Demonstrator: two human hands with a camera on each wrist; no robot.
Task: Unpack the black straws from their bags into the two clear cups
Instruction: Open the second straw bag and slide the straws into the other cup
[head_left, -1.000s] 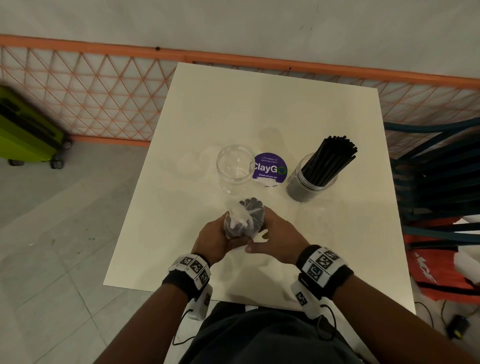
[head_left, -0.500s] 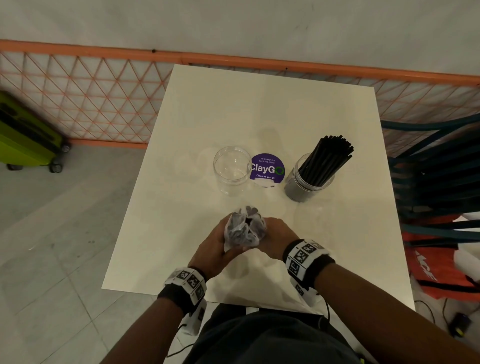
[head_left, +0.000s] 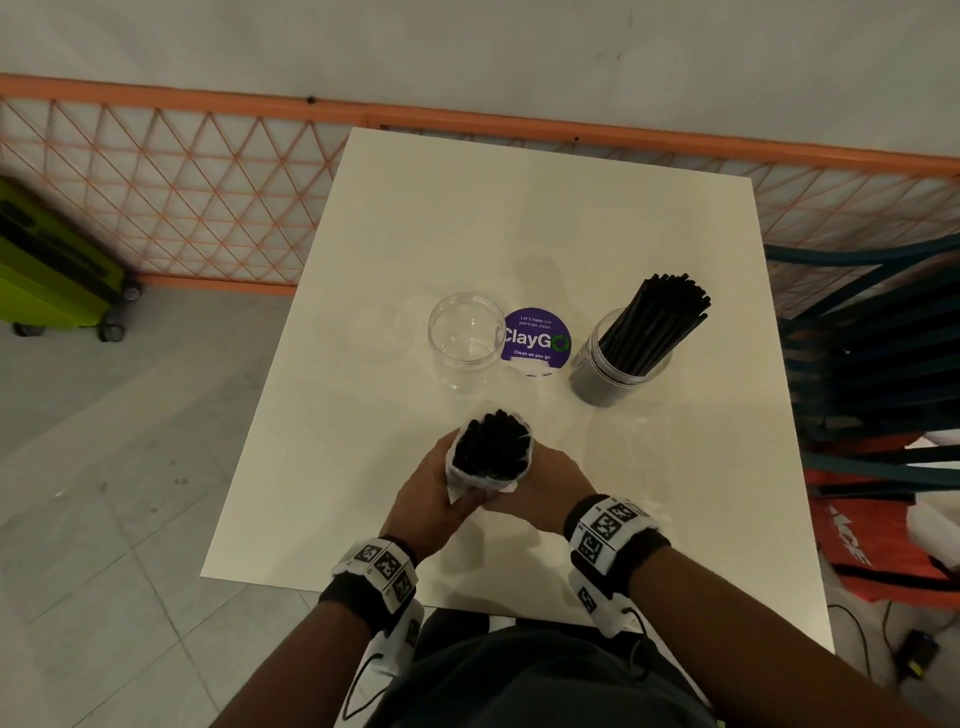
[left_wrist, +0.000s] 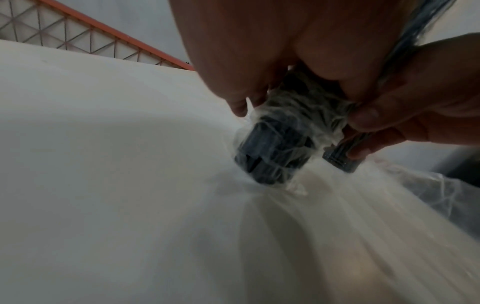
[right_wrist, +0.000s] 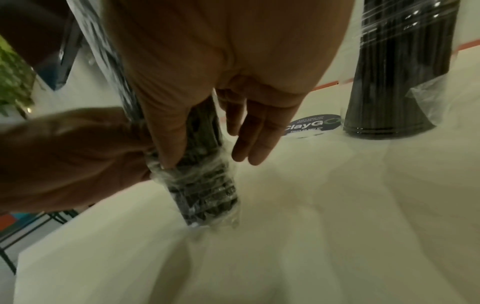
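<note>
Straws, thin black plastic ones bundled upright in a clear plastic bag (head_left: 488, 457), stand gripped between both hands, left hand (head_left: 431, 499) and right hand (head_left: 540, 493), with the empty clear cup (head_left: 464, 340) just beyond, nearer the left.

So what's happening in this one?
A person is unpacking a bag of black straws at a white table. Both hands hold the bundle upright, its lower end on the table: the left hand grips it, and the right hand pinches the plastic. One clear cup already holds straws; the other cup is empty.
</note>
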